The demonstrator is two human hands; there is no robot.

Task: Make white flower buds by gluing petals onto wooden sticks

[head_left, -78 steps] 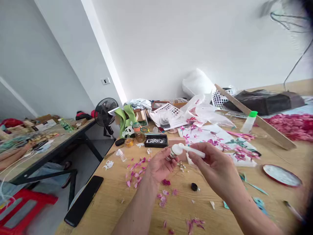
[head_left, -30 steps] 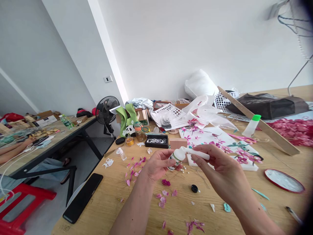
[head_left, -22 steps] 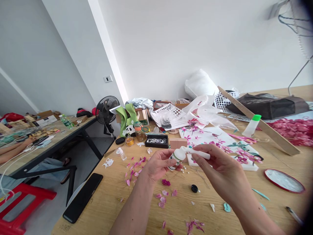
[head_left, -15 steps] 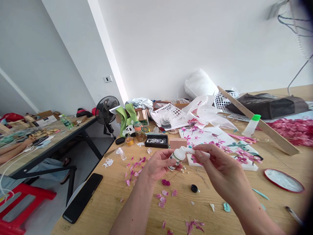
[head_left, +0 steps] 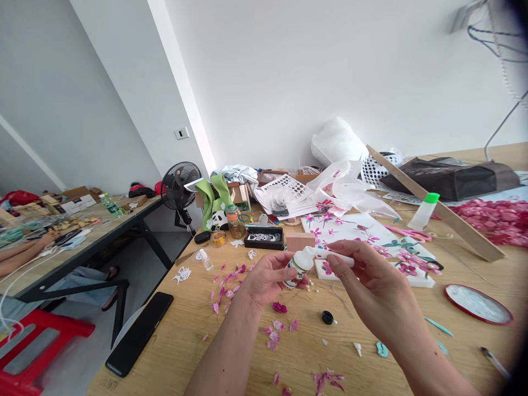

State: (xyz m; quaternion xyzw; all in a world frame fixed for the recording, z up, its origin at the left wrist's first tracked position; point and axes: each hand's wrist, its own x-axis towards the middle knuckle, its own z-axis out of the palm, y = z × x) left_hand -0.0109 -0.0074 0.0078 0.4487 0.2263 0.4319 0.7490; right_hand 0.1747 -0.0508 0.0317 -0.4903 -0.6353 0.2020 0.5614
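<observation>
My left hand [head_left: 266,278] grips a small white bottle with a green label [head_left: 297,268], tilted above the wooden table [head_left: 198,335]. My right hand [head_left: 369,286] pinches the bottle's long white nozzle [head_left: 330,257] from the right. A small black cap [head_left: 327,317] lies on the table below my hands. Pink petals [head_left: 231,283] are scattered around them, and a few small white beads sit just under the bottle.
A white board with pink flowers [head_left: 367,239] lies behind my hands. A black tray [head_left: 264,237], jars, a fan [head_left: 180,187], a green-capped bottle [head_left: 424,212], a red lid [head_left: 478,303] and a black phone [head_left: 140,333] are around. Another person's arm [head_left: 20,256] rests on the left table.
Since the oldest frame the view lifted slightly and my hands sank a little. Over the last second both hands stayed on the bottle; my right fingers shifted slightly along the nozzle.
</observation>
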